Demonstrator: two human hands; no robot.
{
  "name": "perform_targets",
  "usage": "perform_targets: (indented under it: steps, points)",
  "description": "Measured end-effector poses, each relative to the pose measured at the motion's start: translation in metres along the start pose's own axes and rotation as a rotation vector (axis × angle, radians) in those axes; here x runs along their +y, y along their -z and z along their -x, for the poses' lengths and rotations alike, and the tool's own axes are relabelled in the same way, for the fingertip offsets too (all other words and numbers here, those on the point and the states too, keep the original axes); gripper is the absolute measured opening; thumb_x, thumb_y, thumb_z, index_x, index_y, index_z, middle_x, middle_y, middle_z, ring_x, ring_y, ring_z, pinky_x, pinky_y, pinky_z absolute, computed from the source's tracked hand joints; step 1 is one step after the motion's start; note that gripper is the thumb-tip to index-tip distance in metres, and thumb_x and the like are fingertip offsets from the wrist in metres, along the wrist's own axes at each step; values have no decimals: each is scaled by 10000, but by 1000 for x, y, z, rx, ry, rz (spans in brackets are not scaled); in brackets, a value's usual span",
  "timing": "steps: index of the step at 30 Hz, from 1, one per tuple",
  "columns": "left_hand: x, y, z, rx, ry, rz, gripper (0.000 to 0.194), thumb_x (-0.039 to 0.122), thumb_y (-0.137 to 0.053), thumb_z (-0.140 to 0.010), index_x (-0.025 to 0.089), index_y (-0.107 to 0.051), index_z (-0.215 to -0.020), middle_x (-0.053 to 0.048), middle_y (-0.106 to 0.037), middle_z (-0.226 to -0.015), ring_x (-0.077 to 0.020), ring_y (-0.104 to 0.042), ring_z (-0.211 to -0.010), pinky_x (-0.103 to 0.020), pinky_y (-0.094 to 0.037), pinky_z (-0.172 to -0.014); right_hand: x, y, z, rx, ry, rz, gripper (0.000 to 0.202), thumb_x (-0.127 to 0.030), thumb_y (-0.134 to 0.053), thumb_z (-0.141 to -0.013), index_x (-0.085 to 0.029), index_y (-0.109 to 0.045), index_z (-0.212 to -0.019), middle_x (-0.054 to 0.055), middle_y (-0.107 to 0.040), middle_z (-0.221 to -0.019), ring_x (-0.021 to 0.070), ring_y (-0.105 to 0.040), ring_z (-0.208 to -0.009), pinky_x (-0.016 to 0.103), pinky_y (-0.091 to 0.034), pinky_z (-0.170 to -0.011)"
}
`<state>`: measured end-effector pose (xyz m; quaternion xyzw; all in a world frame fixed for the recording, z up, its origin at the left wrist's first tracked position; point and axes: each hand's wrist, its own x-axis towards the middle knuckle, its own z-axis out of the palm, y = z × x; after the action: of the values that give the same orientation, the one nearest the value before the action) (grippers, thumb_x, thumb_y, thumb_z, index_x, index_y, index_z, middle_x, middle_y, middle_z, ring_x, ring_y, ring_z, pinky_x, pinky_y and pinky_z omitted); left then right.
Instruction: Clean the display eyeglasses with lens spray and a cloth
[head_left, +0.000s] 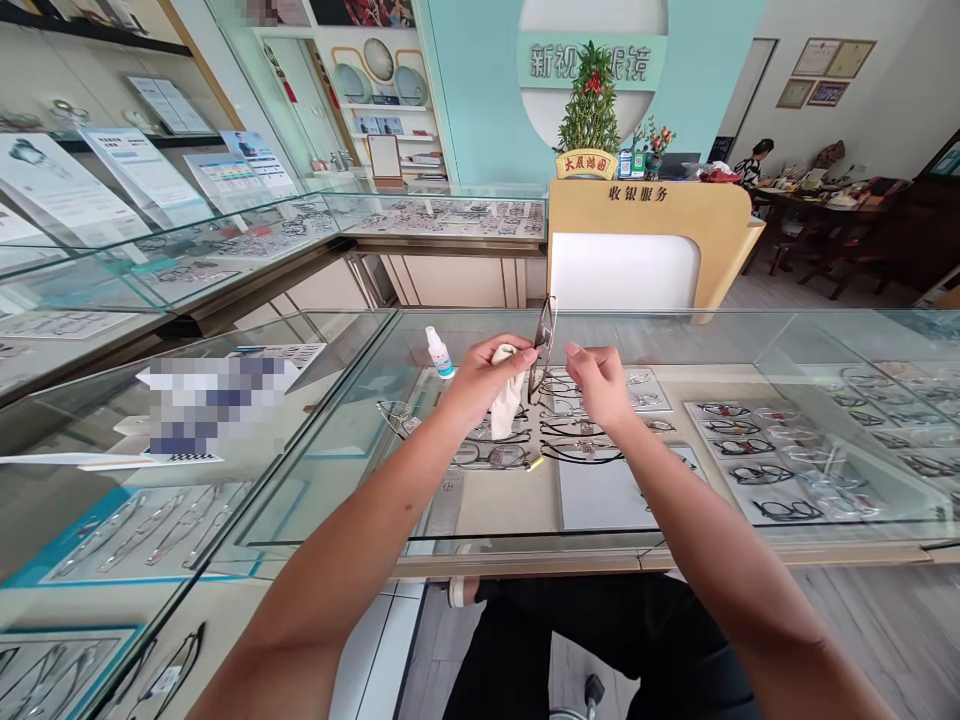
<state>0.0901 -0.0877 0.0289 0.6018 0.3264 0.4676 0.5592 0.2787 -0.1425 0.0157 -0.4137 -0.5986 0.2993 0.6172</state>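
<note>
My left hand [484, 375] is closed round a pale cloth [506, 412] and pinches a pair of eyeglasses [541, 345] at the lens. The thin dark frame is held upright and seen nearly edge-on, above the glass counter. Just to its right, my right hand [600, 382] is curled with the thumb against the fingers; whether anything is inside is hidden. A small white spray bottle [439, 354] with a blue label stands on the counter left of my left hand.
Under the glass counter top [487, 545] lie rows of eyeglasses, some on a white tray [705, 425] at the right. Papers [217, 405], partly blurred, rest on the left counter. Beyond stand a wooden reception desk [559, 250] with a plant [589, 110] and a seated person [752, 165].
</note>
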Motion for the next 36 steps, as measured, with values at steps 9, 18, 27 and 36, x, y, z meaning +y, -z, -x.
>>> perform_targets:
  steps: [9,18,27,36]
  points:
    - [-5,-2,0,42,-77,-51,503,652,-959,-688,235,-804,-921,19,-631,-750,-132,-482,-678,-287,-367,-630,-12,-1,1,-35,-146,-2,391,-602,-801,-851,-229,-693,-896,-123,-286,-496,94,-135,-499,309,-107,-504]
    - [-5,1,0,21,-129,-202,445,618,-908,-756,232,-813,-956,-8,-707,-825,-169,-576,-759,-303,-439,-697,-14,-1,-2,-34,-173,-30,467,-661,-840,-793,-222,-709,-884,-130,-302,-477,81,-141,-488,297,-107,-501]
    - [-1,1,0,-7,-204,-229,342,539,-873,-821,227,-777,-925,-20,-763,-961,-203,-661,-915,-324,-508,-864,-12,0,-3,-54,-156,-22,518,-702,-856,-797,-209,-738,-903,-129,-302,-481,82,-149,-488,296,-111,-497]
    - [-4,6,-4,6,-190,-256,379,581,-865,-830,230,-777,-943,-34,-794,-1013,-231,-697,-974,-336,-521,-898,-9,4,-6,14,-159,8,491,-672,-826,-808,-195,-739,-890,-125,-290,-500,86,-139,-519,300,-110,-515]
